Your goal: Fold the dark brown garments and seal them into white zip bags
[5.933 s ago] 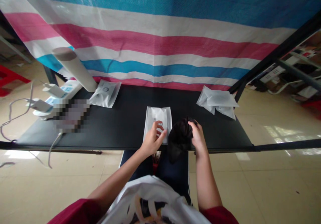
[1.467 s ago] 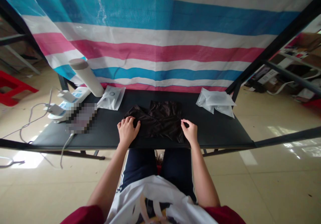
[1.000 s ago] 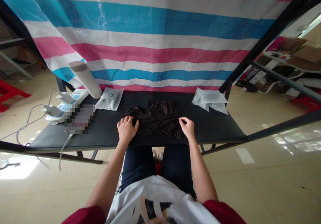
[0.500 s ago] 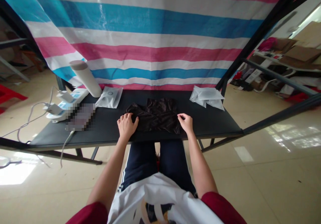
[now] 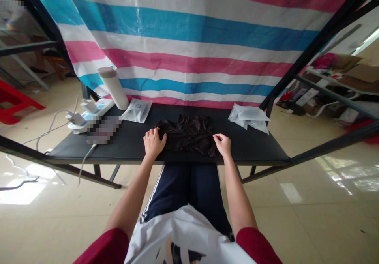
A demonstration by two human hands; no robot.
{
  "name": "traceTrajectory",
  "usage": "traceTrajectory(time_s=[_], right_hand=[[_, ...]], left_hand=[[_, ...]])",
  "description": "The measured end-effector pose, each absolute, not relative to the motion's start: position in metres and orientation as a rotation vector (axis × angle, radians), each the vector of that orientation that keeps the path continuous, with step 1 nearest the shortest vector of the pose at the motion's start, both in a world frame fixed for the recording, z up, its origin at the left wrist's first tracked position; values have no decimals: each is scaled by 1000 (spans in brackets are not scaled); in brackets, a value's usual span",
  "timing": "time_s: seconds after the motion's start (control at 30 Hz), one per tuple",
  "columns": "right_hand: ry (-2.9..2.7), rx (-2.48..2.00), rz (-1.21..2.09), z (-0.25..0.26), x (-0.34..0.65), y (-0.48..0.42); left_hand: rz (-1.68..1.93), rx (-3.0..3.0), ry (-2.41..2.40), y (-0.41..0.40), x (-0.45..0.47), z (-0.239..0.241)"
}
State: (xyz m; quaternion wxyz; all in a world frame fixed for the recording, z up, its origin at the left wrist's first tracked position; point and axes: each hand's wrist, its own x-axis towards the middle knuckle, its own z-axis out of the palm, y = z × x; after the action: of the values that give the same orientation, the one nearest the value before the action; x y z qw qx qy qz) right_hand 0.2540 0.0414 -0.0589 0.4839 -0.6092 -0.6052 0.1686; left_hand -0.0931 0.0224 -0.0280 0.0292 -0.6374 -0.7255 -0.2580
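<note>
A dark, shiny cloth garment [image 5: 189, 135] lies crumpled and partly folded on the black table [image 5: 251, 147] in front of me; its exact kind cannot be made out. My left hand [image 5: 154, 142] rests on the garment's left edge, palm down with fingers spread. At the opposite edge, my right hand [image 5: 222, 143] has its thumb and forefinger pinched together on the cloth's right border. The fingertips there hide the bit of fabric between them.
Frosted plastic bags [image 5: 248, 116] lie at the back right, and another plastic bag [image 5: 138, 110] at the back left. A white bottle [image 5: 114, 88], a power strip [image 5: 91, 116] with plugs and a blurred-out phone [image 5: 104, 130] with its cable occupy the left end. A striped sheet [image 5: 189, 51] hangs behind.
My view has shifted a little, so the table and things on it appear farther right. My legs have come closer together. Both hands keep their places on the garment.
</note>
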Motion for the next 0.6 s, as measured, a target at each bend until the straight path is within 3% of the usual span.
traceTrajectory(time_s=[0.6], right_hand=[[-1436,-1446,439,-60,255,41]], left_hand=[[-890,-1814,-2301,22,-93,-27]])
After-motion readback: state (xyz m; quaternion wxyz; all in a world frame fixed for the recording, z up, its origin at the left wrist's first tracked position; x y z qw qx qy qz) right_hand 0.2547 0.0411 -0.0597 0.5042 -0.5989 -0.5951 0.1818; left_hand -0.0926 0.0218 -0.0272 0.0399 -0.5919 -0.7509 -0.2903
